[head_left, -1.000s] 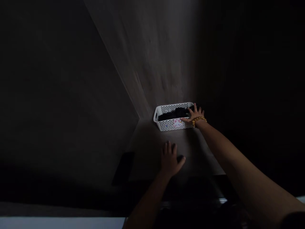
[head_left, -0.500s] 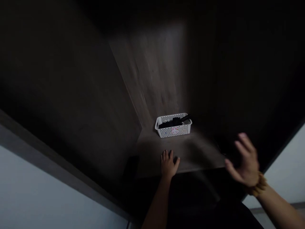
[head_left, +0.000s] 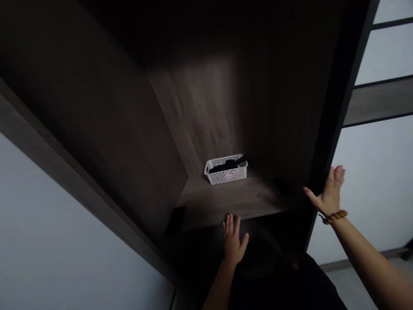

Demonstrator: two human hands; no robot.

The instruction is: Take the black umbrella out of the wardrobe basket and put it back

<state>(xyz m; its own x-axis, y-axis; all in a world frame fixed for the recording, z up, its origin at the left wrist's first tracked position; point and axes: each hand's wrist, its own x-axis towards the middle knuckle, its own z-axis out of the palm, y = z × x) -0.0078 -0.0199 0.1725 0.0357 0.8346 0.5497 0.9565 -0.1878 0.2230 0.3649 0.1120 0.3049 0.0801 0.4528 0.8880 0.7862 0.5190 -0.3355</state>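
A white perforated plastic basket (head_left: 226,171) stands at the back of a dark wood-grain shelf (head_left: 232,202), holding dark cloth and a black handle-like piece that sticks up at its right end. My left hand (head_left: 234,240) is open, fingers up, at the shelf's front edge, and its fingertips seem to touch that edge. My right hand (head_left: 329,193), wearing a wooden bead bracelet (head_left: 334,217), is open and raised beside the cabinet's right upright, holding nothing. Both hands are well apart from the basket.
A flat dark object (head_left: 282,187) lies on the shelf's right side, and a dark block (head_left: 177,219) sits at its left front corner. Dark cabinet walls (head_left: 106,142) enclose the shelf. White walls show on both sides, with a floor at lower right.
My right hand has left the basket and moved right and back, out to the cabinet's upright. The view has pulled back and tilted, so the basket looks smaller. My left hand has stayed near the shelf's front edge.
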